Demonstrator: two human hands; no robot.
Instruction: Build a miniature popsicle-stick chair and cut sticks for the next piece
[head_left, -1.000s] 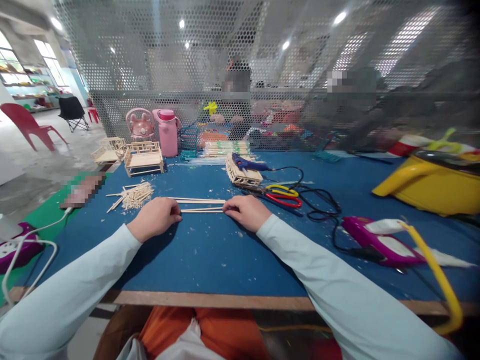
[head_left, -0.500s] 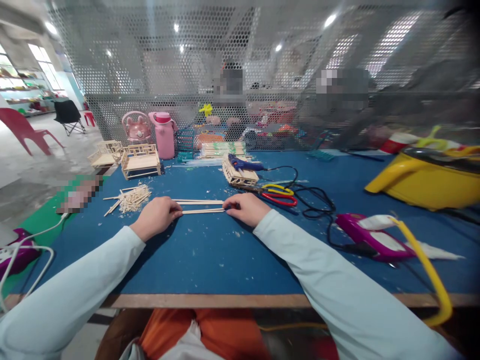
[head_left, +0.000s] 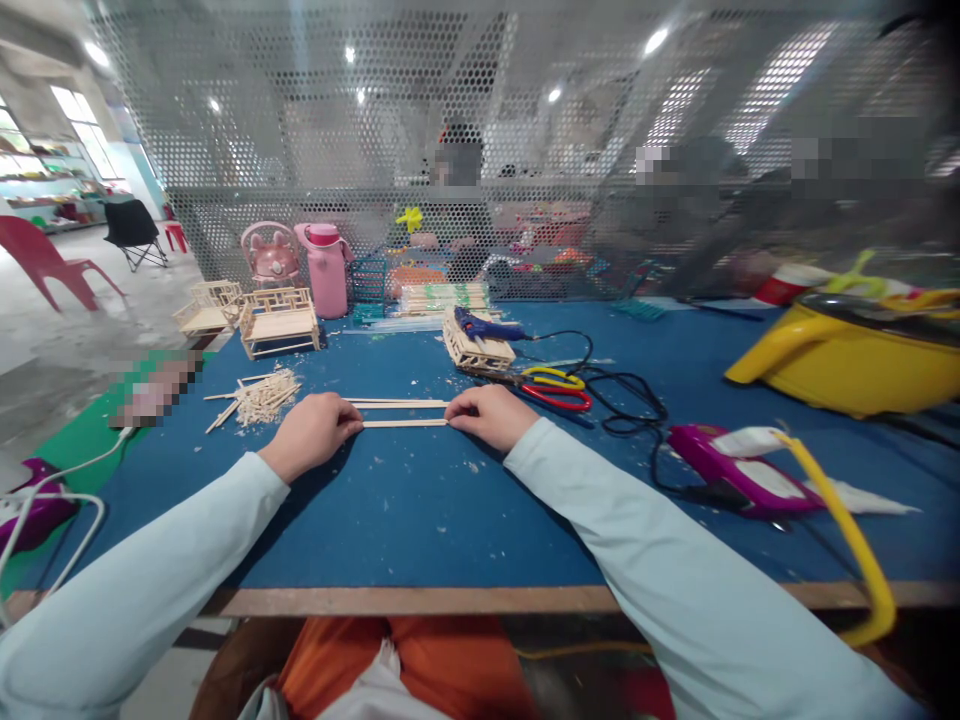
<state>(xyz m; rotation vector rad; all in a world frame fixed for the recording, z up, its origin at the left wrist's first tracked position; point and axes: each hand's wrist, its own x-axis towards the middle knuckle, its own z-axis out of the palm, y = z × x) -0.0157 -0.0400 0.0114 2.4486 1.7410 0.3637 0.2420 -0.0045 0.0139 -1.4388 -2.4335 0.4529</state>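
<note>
Thin pale wooden sticks [head_left: 405, 423] stretch sideways between my two hands, low over the blue table. My left hand [head_left: 319, 430] pinches their left ends, with the fingers closed. At the right ends, my right hand [head_left: 487, 415] is closed on them in the same way. Just behind the front stick, more sticks [head_left: 397, 404] run parallel; their ends are hidden by my fingers. Left of my left hand lies a pile of short stick pieces [head_left: 268, 397]. Pliers with red and yellow handles [head_left: 556, 388] rest beyond my right hand.
Small wooden bench models [head_left: 280, 322] stand at the back left near a pink bottle [head_left: 328, 275]. A blue glue gun [head_left: 487, 326] lies on another wooden model [head_left: 469, 350]. Purple hair-dryer-like tool [head_left: 739, 475] and yellow pot-like container [head_left: 847, 355] sit right. Perforated metal screen [head_left: 360, 150] closes the back.
The front stick between my hands now lies slightly straighter, and the fingers of my right hand have shifted a little on its end. Otherwise the view has only moved slightly.
</note>
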